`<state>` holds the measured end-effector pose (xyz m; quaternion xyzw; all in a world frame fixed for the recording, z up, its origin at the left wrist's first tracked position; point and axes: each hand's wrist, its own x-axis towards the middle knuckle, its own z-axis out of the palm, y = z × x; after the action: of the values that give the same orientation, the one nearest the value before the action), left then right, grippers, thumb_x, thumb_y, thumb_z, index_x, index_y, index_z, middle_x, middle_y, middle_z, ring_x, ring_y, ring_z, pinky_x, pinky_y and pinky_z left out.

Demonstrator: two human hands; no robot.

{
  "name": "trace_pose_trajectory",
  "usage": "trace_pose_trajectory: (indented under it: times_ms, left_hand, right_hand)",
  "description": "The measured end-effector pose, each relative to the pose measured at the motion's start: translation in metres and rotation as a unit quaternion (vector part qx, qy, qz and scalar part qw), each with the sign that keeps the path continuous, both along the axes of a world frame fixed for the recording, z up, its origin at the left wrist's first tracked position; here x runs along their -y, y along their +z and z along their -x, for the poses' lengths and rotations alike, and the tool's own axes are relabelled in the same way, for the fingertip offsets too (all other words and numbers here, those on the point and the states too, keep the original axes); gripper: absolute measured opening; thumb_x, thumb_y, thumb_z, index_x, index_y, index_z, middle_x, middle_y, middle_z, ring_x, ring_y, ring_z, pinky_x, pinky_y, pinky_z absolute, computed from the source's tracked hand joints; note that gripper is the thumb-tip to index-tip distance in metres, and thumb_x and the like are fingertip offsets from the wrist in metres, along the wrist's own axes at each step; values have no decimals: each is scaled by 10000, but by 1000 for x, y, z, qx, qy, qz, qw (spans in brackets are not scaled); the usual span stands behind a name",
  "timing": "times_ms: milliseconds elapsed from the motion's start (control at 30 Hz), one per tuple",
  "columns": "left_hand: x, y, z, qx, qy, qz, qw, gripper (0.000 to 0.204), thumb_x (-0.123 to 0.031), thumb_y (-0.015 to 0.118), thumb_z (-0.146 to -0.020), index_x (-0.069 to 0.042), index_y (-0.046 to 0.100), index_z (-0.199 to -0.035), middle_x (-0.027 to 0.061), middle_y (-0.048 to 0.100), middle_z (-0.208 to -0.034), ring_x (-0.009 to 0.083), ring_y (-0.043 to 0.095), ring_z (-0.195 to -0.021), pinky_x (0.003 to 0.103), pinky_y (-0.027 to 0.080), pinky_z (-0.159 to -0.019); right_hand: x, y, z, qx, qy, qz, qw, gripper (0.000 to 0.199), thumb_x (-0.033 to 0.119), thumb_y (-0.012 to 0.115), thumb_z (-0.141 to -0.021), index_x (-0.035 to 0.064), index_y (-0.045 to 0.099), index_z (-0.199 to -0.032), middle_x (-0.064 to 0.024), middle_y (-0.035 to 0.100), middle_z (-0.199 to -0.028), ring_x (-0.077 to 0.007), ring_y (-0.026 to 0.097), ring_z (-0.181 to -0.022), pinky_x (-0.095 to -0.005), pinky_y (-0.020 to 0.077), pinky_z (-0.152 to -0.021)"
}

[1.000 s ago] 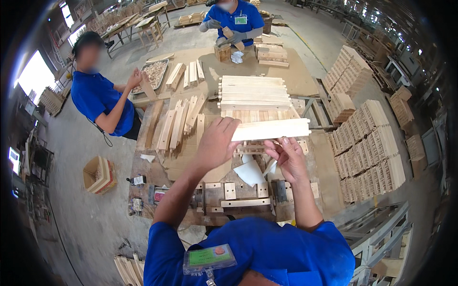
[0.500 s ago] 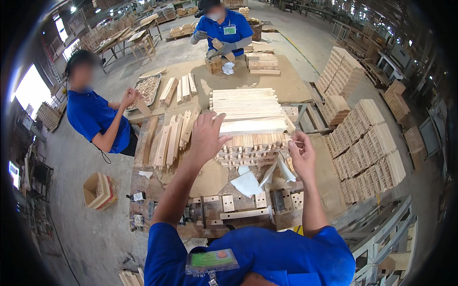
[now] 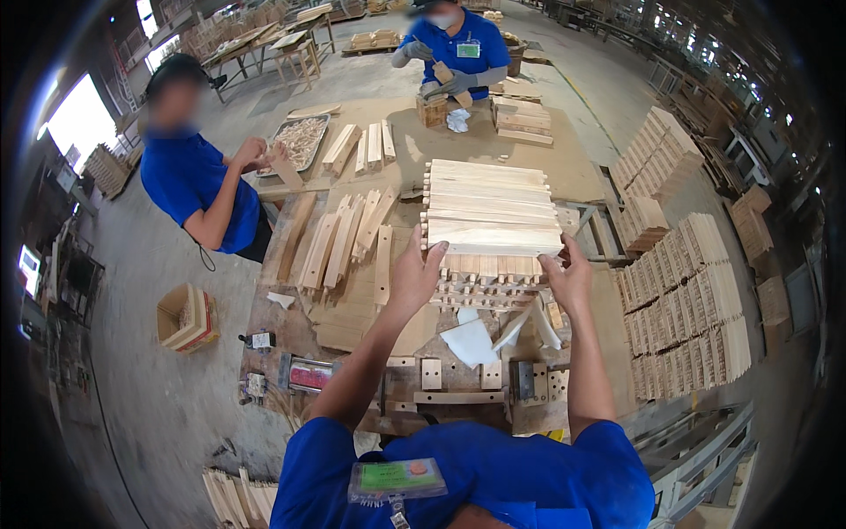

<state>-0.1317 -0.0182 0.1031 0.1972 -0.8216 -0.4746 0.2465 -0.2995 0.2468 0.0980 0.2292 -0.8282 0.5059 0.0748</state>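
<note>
A pale wooden slat is gripped at its ends by the left hand and right hand. It is held against a stack of slats on the desk.

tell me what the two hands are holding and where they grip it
Both hold one pale, flat wooden slat by its ends: the left hand at the left end, the right hand at the right end, above the stack of slats.

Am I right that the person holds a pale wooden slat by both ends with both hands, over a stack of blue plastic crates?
Not quite. In the head view the left hand and right hand do hold the pale wooden slat by both ends, but it sits over a stack of wooden slats, not blue plastic crates.
</note>
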Motion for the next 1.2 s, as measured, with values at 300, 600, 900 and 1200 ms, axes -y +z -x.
trace_pose_trajectory:
  times_ms: [300,600,900,1200]
  left_hand:
    - [2,-12,6,-50,34,-71,996,691,-279,590,-1072,84,328,-1598,277,599,-1471,337,593,-1359,396,430,-1139]
    - [3,-24,-1,-118,41,-120,985,602,-310,638,-1055,2,473,-1543,255,674,-1343,300,673,-1220,376,508,-1043]
    - [111,-141,-45,116,281,214,928,566,-322,731,-957,-18,567,-1405,165,641,-1323,372,608,-1210,491,494,-1007]
    - [194,-143,-48,379,237,266,854,756,-329,821,-864,-25,463,-1457,181,618,-1303,345,616,-1197,474,524,-962]
  right_hand:
    - [6,-10,0,47,6,34,998,642,147,774,-929,-102,532,-1469,-229,738,-1220,-249,725,-1097,-357,556,-959]
    - [16,8,-28,45,25,44,998,691,178,696,-1004,-73,401,-1577,-216,729,-1175,-188,674,-1016,-317,532,-920]
    - [-41,-34,-44,111,-55,148,981,525,170,610,-1092,-14,452,-1558,-165,642,-1355,-196,612,-1216,-333,480,-1038]
    - [-75,-110,-103,222,-38,-11,974,431,149,654,-1058,-50,557,-1428,-88,695,-1085,-147,652,-980,-291,528,-885]
